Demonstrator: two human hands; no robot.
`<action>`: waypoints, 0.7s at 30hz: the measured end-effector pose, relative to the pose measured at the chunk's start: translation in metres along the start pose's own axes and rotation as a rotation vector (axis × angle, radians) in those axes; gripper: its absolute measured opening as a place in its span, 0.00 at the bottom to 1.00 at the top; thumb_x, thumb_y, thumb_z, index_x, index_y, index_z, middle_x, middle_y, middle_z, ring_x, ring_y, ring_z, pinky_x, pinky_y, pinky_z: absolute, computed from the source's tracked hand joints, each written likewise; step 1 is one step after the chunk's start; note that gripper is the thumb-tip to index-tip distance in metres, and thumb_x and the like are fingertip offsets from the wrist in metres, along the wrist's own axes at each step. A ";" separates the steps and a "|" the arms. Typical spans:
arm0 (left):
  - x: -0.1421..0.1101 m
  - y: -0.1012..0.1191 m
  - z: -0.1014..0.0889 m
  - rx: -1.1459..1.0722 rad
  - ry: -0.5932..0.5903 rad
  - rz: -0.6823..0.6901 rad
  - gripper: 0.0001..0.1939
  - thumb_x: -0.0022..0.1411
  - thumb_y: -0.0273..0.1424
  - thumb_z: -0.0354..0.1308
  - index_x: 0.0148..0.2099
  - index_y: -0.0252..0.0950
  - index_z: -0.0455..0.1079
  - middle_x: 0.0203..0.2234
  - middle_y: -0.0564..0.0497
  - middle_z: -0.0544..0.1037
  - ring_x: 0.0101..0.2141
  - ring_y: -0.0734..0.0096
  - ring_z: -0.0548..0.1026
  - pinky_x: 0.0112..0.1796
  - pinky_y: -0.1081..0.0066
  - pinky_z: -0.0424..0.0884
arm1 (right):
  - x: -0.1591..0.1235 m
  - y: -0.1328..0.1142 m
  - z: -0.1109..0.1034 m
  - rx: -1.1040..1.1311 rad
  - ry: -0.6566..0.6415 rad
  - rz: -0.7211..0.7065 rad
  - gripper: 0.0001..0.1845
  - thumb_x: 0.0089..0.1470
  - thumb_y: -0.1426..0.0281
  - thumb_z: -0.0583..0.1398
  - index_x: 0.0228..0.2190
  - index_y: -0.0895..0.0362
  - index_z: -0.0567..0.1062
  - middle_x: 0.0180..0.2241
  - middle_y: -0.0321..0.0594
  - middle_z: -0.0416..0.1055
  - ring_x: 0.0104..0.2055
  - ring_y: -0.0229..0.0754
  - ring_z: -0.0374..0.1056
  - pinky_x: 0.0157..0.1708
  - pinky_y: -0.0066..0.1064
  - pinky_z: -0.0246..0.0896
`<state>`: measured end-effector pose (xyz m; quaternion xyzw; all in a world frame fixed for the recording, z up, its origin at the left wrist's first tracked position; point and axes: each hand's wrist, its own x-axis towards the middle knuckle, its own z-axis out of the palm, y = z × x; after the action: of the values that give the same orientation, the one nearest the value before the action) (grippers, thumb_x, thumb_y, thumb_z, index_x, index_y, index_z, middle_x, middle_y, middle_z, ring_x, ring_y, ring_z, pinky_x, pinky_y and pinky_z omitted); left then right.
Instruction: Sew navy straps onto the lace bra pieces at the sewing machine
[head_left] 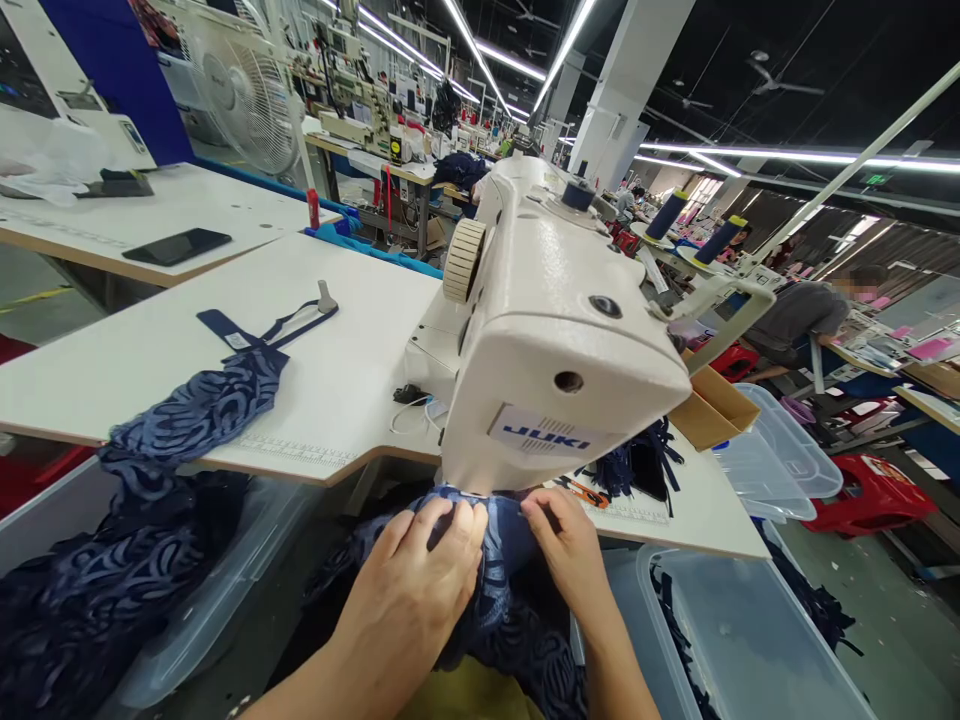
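A navy lace garment (496, 570) lies under the head of the white JUKI sewing machine (555, 350) and hangs down over the lap. My left hand (431, 565) has its bent fingers together, pressing and gripping the lace just in front of the machine. To the right, my right hand (564, 545) pinches the garment's plain navy edge between thumb and fingers. The needle and presser foot are hidden behind the machine head. On the table's left side, another navy lace piece with straps, like a bra (214, 400), trails over the edge.
Clear plastic bins stand below, the left one (247, 560) by a lace pile and the right one (750, 620) with navy strips. Orange-handled snips (589, 494) and navy strips (634, 460) lie right of the machine. A phone (178, 246) rests on the left table.
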<state>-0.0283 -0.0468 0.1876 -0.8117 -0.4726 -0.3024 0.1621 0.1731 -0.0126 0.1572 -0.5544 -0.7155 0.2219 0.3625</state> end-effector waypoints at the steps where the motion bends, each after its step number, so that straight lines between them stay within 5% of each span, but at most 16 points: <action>1: 0.000 -0.001 0.000 0.008 -0.007 0.015 0.15 0.67 0.27 0.47 0.51 0.35 0.71 0.44 0.50 0.78 0.43 0.63 0.72 0.43 0.62 0.61 | -0.003 0.006 -0.005 -0.004 -0.011 0.007 0.08 0.60 0.66 0.56 0.30 0.54 0.71 0.31 0.37 0.70 0.36 0.42 0.66 0.38 0.31 0.58; 8: -0.004 -0.003 0.000 0.067 -0.043 0.082 0.15 0.68 0.29 0.47 0.49 0.34 0.72 0.45 0.50 0.77 0.44 0.61 0.70 0.44 0.62 0.61 | -0.023 0.038 -0.036 -0.064 -0.011 0.145 0.13 0.58 0.59 0.57 0.28 0.54 0.67 0.29 0.36 0.68 0.33 0.42 0.63 0.35 0.30 0.57; 12: -0.003 0.002 -0.002 0.001 -0.053 0.043 0.25 0.69 0.43 0.42 0.51 0.30 0.71 0.44 0.48 0.78 0.44 0.59 0.70 0.45 0.61 0.61 | -0.031 0.042 -0.044 -0.031 -0.142 0.300 0.19 0.56 0.54 0.57 0.23 0.54 0.63 0.22 0.31 0.61 0.26 0.38 0.57 0.28 0.27 0.51; 15: -0.003 0.008 -0.003 -0.017 -0.084 0.023 0.41 0.62 0.58 0.37 0.52 0.28 0.71 0.46 0.45 0.77 0.46 0.55 0.68 0.48 0.59 0.59 | -0.035 0.045 -0.043 0.156 -0.234 0.431 0.20 0.57 0.52 0.55 0.25 0.55 0.63 0.21 0.31 0.60 0.25 0.37 0.57 0.27 0.27 0.51; 17: -0.004 0.011 -0.002 0.005 -0.108 0.013 0.46 0.56 0.63 0.40 0.53 0.26 0.69 0.46 0.43 0.76 0.48 0.53 0.67 0.49 0.58 0.58 | -0.037 0.047 -0.039 0.299 -0.185 0.453 0.20 0.56 0.53 0.56 0.24 0.55 0.63 0.22 0.31 0.59 0.26 0.37 0.56 0.28 0.27 0.50; 21: -0.008 0.015 0.000 0.050 -0.163 0.044 0.36 0.56 0.52 0.55 0.56 0.27 0.67 0.49 0.43 0.75 0.49 0.51 0.66 0.50 0.58 0.57 | -0.037 0.044 -0.035 0.651 -0.047 0.498 0.19 0.54 0.56 0.61 0.24 0.56 0.63 0.22 0.30 0.57 0.25 0.34 0.53 0.27 0.25 0.51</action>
<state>-0.0185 -0.0594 0.1827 -0.8396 -0.4734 -0.2201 0.1500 0.2319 -0.0382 0.1378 -0.5617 -0.4598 0.5307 0.4377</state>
